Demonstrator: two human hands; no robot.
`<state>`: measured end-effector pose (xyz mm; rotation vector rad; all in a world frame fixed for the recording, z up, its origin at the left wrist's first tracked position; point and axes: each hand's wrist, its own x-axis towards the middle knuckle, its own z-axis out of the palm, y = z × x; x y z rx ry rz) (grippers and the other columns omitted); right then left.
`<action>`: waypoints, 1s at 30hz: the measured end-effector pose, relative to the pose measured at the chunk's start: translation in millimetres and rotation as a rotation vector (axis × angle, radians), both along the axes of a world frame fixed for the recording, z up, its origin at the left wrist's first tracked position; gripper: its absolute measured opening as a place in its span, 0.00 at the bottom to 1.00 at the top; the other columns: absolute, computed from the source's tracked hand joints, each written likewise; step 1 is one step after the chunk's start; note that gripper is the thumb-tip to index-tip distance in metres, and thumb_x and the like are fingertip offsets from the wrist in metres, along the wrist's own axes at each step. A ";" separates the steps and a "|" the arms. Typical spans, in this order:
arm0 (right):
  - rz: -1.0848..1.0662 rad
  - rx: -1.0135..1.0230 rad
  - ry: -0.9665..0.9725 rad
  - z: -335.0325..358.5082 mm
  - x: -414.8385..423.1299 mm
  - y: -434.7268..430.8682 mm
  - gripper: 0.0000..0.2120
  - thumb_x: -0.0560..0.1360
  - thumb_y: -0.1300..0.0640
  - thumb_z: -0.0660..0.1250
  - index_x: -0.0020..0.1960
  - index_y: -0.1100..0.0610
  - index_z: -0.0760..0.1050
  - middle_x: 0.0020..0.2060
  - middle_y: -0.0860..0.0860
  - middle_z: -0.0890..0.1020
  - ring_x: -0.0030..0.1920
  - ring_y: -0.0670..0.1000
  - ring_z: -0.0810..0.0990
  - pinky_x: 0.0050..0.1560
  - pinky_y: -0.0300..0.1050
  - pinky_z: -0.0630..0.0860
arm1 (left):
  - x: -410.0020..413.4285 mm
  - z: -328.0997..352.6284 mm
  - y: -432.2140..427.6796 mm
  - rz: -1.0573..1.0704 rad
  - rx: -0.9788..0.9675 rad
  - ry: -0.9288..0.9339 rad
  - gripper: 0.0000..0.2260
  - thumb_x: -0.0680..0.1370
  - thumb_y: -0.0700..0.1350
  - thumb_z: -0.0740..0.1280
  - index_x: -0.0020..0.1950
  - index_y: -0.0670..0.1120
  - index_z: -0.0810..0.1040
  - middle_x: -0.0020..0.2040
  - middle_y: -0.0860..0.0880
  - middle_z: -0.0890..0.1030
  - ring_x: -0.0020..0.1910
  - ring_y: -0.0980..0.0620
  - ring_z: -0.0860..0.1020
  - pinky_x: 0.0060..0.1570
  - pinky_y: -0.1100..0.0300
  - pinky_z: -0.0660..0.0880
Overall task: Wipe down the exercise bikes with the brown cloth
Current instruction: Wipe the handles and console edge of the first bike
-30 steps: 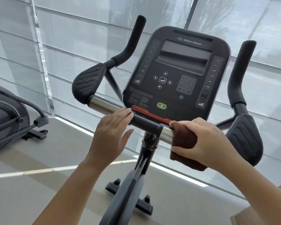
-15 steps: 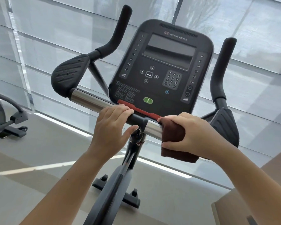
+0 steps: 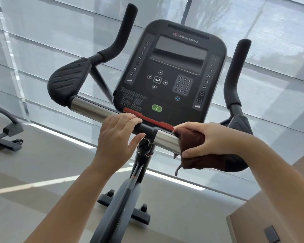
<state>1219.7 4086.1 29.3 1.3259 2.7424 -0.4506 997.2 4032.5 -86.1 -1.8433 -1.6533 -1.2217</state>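
An exercise bike fills the view, with a black console [image 3: 170, 72] above a chrome handlebar [image 3: 88, 106]. My left hand [image 3: 118, 141] grips the bar just left of the centre stem, fingers over the top, thumb underneath. My right hand [image 3: 216, 139] holds the brown cloth [image 3: 193, 151] wrapped around the right chrome section of the bar [image 3: 167, 141], right of the stem. A loose thread and a fold of the cloth hang below the bar. The right elbow pad is mostly hidden behind my right hand and the cloth.
Black elbow pad [image 3: 68, 81] and upright grip [image 3: 125, 30] at the left, another upright grip [image 3: 237, 72] at the right. The bike's post [image 3: 123, 199] and foot [image 3: 140, 214] stand on the grey floor. Another machine [image 3: 5, 135] sits far left. Blinds cover the window behind.
My right hand with the cloth has slid a little to the right along the chrome bar, baring more metal beside the stem. My left hand keeps its grip. The camera view shifted slightly.
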 end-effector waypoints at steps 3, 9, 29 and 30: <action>-0.023 0.318 0.016 -19.0 -18.9 -13.0 0.32 0.62 0.34 0.68 0.64 0.33 0.63 0.50 0.45 0.76 0.50 0.49 0.75 0.50 0.43 0.71 | -2.4 -1.0 1.6 -0.002 -0.018 0.031 0.16 0.75 0.51 0.60 0.55 0.41 0.77 0.53 0.43 0.79 0.54 0.42 0.75 0.58 0.51 0.64; -0.015 1.126 0.306 -81.9 -9.2 -41.1 0.27 0.67 0.45 0.71 0.63 0.54 0.74 0.53 0.61 0.79 0.50 0.62 0.78 0.49 0.54 0.77 | -0.9 -3.0 1.8 -0.011 0.007 0.015 0.17 0.75 0.51 0.60 0.56 0.41 0.76 0.54 0.42 0.79 0.55 0.41 0.74 0.59 0.51 0.63; -0.231 1.267 0.228 -99.9 -17.8 -50.4 0.26 0.65 0.48 0.75 0.60 0.58 0.77 0.54 0.62 0.78 0.51 0.66 0.77 0.53 0.57 0.74 | -2.6 -1.4 1.5 -0.074 0.003 -0.062 0.15 0.72 0.48 0.69 0.54 0.40 0.77 0.53 0.43 0.79 0.56 0.41 0.74 0.60 0.50 0.62; -0.222 1.203 0.244 -94.1 -30.5 -50.4 0.28 0.64 0.47 0.75 0.60 0.57 0.77 0.53 0.62 0.79 0.50 0.65 0.76 0.52 0.56 0.74 | -2.5 -1.7 1.6 -0.073 0.004 -0.063 0.15 0.72 0.48 0.70 0.54 0.40 0.77 0.53 0.43 0.79 0.56 0.41 0.74 0.60 0.50 0.62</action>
